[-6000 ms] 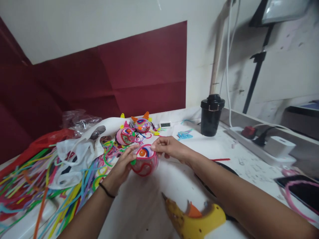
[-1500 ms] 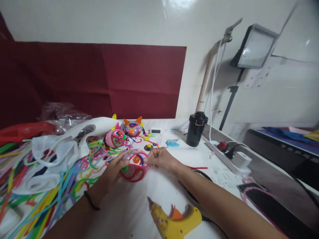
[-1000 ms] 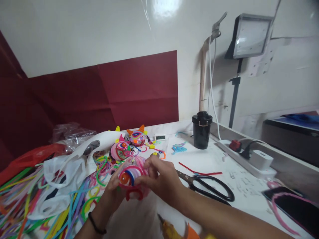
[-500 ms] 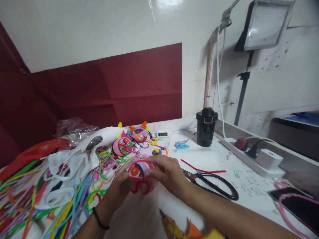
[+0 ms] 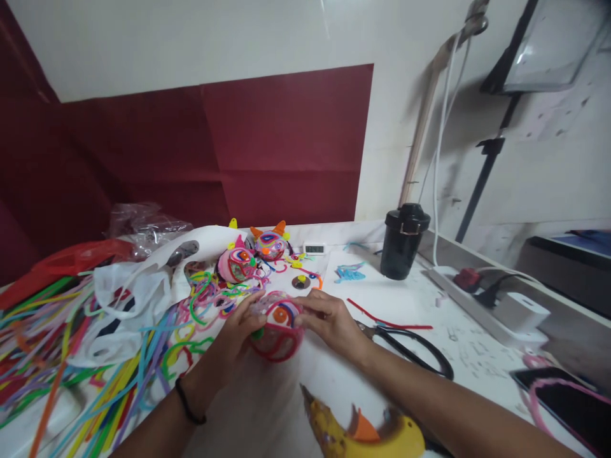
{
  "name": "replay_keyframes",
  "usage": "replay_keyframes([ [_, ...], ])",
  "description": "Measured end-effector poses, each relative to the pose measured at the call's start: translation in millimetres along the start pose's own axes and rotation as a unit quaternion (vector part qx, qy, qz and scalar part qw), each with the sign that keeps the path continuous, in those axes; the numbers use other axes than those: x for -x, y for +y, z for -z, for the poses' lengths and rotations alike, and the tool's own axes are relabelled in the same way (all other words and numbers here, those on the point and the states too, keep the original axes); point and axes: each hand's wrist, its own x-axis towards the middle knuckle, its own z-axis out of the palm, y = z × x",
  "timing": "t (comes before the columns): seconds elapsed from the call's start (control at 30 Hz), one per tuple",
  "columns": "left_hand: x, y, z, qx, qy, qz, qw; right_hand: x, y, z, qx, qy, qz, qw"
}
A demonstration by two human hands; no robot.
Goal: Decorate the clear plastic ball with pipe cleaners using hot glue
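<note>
Between my two hands is a round clear ball [image 5: 277, 346] trimmed with pink and red fuzzy stems, with an orange eye on its front. My left hand [image 5: 241, 331] wraps its left side, near a green spot. On the right, my right hand [image 5: 329, 318] presses its thumb and fingertips against the ball close to the eye. Below lies a yellow glue gun [image 5: 334, 426], nozzle pointing up and left, with an orange trigger. Black-handled scissors [image 5: 415, 343] rest partly behind my right forearm, beside a red fuzzy stem [image 5: 386, 321].
Heaps of colored fuzzy stems [image 5: 119, 381] cover the left side. Two decorated balls [image 5: 270, 245] stand at the back by a small digital clock [image 5: 314, 249]. On the right are a black cup [image 5: 403, 245], a power strip [image 5: 477, 305] and a phone [image 5: 563, 394].
The ball has tilted in my hands, so its eye faces more squarely and more of its red-edged lower part shows. My view has shifted, bringing more of the glue gun into sight.
</note>
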Motion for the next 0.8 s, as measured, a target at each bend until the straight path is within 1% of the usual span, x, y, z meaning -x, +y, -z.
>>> replay_keyframes([
  [0.1,1,1,-1.2,-0.006,-0.005,0.005,1.000,3,5,1,-0.005,-0.007,-0.014,1.000],
  [0.2,-1,0,1.5,-0.001,-0.035,0.005,0.999,3,7,2,-0.011,-0.013,-0.021,1.000],
  [0.37,-6,0,12.4,-0.050,-0.087,-0.002,0.995,1,7,5,-0.019,-0.034,-0.022,0.999],
  [0.47,-8,2,16.3,-0.094,-0.089,-0.025,0.991,0,6,8,-0.021,-0.044,-0.022,0.999],
  [0.6,-13,3,16.6,-0.124,-0.125,-0.050,0.983,-2,8,13,-0.023,-0.054,-0.026,0.998],
  [0.67,-16,1,16.8,-0.149,-0.129,-0.078,0.977,-4,10,14,-0.025,-0.055,-0.030,0.998],
  [0.73,-20,0,17.9,-0.206,-0.126,-0.117,0.963,-5,13,15,-0.029,-0.055,-0.033,0.998],
  [0.8,-24,0,19.4,-0.263,-0.141,-0.148,0.943,-6,16,16,-0.031,-0.055,-0.035,0.997],
])
